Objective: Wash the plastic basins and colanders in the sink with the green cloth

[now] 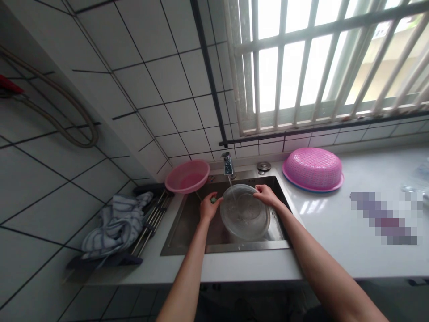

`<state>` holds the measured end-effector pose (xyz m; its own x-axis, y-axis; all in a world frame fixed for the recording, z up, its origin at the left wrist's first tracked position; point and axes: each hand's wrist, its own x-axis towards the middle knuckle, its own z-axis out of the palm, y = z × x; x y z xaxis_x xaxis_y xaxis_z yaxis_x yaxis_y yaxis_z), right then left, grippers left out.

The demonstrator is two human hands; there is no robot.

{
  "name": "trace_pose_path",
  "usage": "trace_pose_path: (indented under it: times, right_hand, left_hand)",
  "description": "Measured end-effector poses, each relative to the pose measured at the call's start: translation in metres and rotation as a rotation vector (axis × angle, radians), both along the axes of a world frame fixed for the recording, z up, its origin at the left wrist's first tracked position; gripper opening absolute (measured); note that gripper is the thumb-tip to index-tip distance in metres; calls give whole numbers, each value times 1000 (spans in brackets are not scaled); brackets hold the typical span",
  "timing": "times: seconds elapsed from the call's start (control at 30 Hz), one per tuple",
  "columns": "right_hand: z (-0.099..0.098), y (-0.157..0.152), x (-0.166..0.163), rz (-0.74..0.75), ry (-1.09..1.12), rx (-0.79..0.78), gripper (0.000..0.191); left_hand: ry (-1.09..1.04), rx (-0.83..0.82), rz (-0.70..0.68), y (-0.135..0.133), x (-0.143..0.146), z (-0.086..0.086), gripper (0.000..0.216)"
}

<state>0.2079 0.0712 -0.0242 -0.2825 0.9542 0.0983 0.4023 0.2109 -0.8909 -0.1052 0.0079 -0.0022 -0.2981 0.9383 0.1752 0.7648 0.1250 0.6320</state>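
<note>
A clear glass bowl (246, 214) is held tilted over the steel sink (187, 223), under water running from the tap (228, 163). My right hand (265, 195) grips the bowl's far right rim, fingers closed on it. My left hand (209, 206) is at the bowl's left edge, closed round a small green thing, which looks like a sponge (213, 199).
A pink basin (187, 176) sits at the sink's back left corner. An upturned pink basket (313, 169) lies on the white counter (335, 223) to the right. A striped cloth (115, 223) lies on a drying rack (149, 221) on the left. Barred window behind.
</note>
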Motion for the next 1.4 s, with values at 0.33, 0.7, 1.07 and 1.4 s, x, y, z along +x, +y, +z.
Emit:
trace_pose_path:
  times: [0.33,0.7,1.07,1.4]
  right_hand:
    - [2,-6,-6,-22,79,60,21]
    - [-20,-8,11,153,-30,-425,58]
    - [-19,-10,8,120,-431,-76,49]
    - [-15,-11,-3,57,-170,-25,53]
  left_hand:
    - [176,-393,-81,0,5,-11,25]
    - [164,-491,7,-5,-5,-14,22]
    - [8,-275,-137,-7,-3,-15,44]
    - [214,-382,-5,-6,-2,-11,30]
